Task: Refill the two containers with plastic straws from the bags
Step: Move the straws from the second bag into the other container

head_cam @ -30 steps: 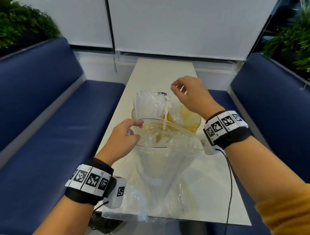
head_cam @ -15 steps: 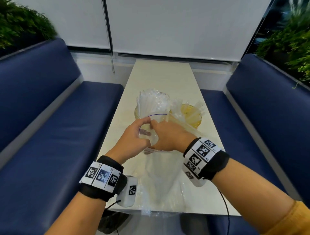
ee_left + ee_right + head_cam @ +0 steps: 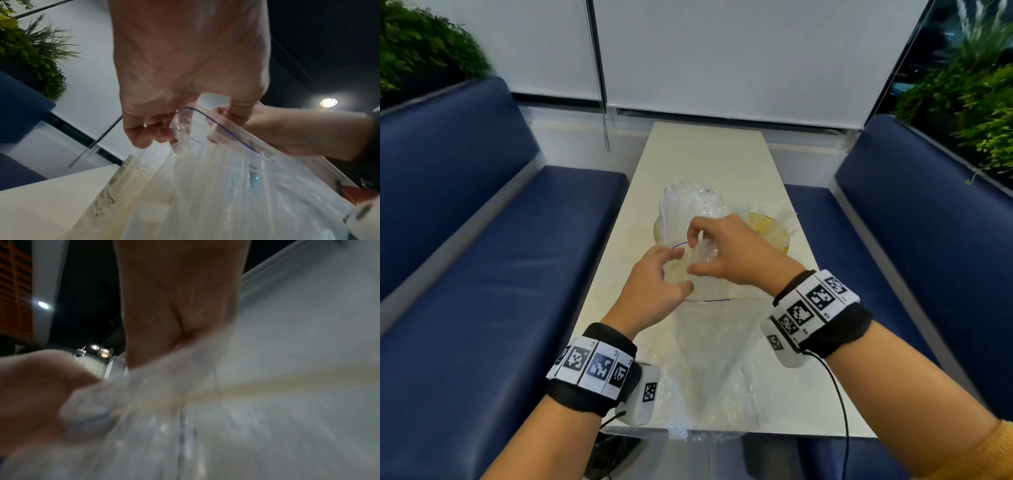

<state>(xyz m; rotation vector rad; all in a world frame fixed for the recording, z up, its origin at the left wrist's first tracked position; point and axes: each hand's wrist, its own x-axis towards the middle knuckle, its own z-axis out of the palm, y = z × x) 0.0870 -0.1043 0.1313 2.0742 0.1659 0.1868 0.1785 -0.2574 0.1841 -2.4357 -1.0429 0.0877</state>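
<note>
pinching the rim of the clear bag (image 3: 709,342) upright on the counter (image 3: 709,161), the left hand (image 3: 654,291) should hold its mouth wide; the right hand (image 3: 726,253), gripping a straw (image 3: 700,241), lifts it straight toward the near containers (image 3: 774,233).

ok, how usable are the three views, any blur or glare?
Head view: sharp and evenly lit, wide-angle bending at the benches, left hand and right hand clear at the zip bag. Left wrist view: mostly sharp, bag mouth readable, ceiling lamp flares. Right wrist view: heavy motion blur, bag and straws smeared, fingers not readable.
</note>
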